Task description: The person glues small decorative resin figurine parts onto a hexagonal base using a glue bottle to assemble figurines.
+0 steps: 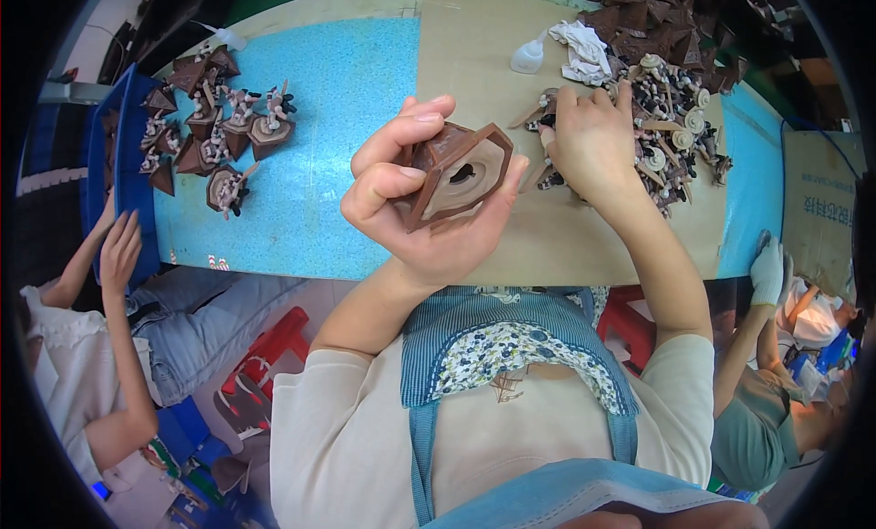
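My left hand (415, 196) is closed around a brown house-shaped piece (456, 173) with a tan round face and a dark hole in its middle, held tilted above the table edge. My right hand (589, 141) reaches forward and rests palm down on a pile of small brown, cream and black parts (671, 132) lying on a brown cardboard sheet (474, 64). Its fingers are curled over the parts; what they grip is hidden.
A blue table (338, 100) carries a group of finished brown pieces (224, 128) at the left and a blue bin (128, 173). A white glue bottle (527, 57), a crumpled white cloth (584, 50) and a heap of brown pieces (657, 18) lie at the back. Other persons sit left (100, 347) and right (776, 383).
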Tool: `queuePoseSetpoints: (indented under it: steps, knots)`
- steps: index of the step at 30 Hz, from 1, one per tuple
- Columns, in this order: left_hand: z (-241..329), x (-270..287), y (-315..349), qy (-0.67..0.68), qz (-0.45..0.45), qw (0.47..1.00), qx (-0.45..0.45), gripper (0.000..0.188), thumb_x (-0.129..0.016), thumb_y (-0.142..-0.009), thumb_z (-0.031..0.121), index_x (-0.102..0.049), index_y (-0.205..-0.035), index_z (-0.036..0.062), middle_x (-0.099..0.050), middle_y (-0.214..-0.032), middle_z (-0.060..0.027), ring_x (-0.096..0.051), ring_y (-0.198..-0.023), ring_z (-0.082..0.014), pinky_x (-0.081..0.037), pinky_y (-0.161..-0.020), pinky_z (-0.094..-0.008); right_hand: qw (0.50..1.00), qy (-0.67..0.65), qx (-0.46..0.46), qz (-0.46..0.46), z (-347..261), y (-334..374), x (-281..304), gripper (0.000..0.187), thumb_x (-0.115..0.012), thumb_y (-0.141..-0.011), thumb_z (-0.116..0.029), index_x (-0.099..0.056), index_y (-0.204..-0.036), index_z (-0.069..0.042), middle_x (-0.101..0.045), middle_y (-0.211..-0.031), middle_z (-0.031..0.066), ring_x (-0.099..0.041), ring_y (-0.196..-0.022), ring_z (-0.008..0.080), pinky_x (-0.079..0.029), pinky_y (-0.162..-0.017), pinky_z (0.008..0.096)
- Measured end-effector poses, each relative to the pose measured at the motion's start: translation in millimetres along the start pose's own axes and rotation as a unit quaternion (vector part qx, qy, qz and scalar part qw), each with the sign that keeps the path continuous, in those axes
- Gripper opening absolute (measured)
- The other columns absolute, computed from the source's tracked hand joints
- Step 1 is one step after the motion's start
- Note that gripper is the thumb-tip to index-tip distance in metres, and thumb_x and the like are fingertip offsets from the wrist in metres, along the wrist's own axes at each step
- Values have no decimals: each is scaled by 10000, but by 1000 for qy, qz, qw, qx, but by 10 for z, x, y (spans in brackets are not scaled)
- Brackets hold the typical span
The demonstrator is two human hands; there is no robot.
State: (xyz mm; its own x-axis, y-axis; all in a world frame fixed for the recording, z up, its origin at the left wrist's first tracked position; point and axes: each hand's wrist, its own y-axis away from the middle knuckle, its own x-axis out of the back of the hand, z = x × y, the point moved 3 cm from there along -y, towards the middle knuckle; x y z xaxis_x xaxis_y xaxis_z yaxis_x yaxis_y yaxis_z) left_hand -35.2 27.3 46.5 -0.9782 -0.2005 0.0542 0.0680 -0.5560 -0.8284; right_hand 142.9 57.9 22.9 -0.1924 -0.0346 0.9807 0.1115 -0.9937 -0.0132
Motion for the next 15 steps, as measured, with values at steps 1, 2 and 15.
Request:
queuePoseSetpoints:
  steps: [1,2,15]
  knots:
    - [-9,10,1,1,3,1000,1,875,-863,-613,-16,-231,-1199,138,-423,-1244,-208,-546,-1134,-329,-521,-914,-398,1000,-24,2,16,-2,5,8,354,-719,-745,-286,-584,-928,-15,-642,-878,130,-586,-920,313,-336,-1018,541]
    - [-19,22,4,6,4,1000,3,880,-864,-612,-16,-233,-1205,141,-425,-1245,-203,-546,-1133,-330,-515,-921,-410,1000,-21,4,15,2,16,11,354,-719,-745,-286,-584,-928,-15,-642,-878,130,-586,-920,313,-336,-1018,541]
    - [-40,-48,121,406,-83,777,473,787,-789,-702,-32,-329,-1339,23,-548,-1234,-169,-553,-1134,-204,-478,-944,-322,826,-458,178,275,257,771,267,500,-686,-598,44,-545,-1072,-27,-599,-1195,193,-591,-1062,382,-468,-919,470]
